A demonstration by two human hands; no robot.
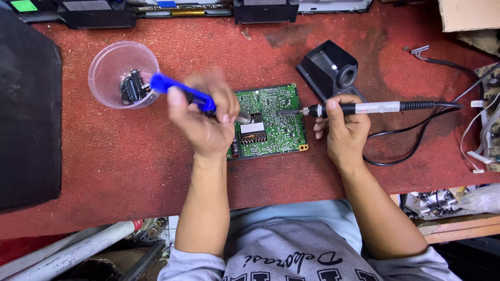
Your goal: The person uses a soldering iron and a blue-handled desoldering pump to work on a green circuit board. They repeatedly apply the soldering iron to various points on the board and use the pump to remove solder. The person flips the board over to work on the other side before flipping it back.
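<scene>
Over the green circuit board [268,120], left hand [204,118] grips a blue desoldering pump [183,92]; right hand [341,127] clasps the soldering iron [354,108], whose tip could slip and scorch neighbouring parts.

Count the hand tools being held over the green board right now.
2. A blue-handled tool in the left hand, its tip at the circuit board; a corded soldering iron in the right hand, tip at the board's upper middle.

The red desk [120,161] is bare in front of the green board [271,122]. A plastic cup [112,65] blocks the left, a black stand [330,70] and cable [406,140] block the right.
</scene>
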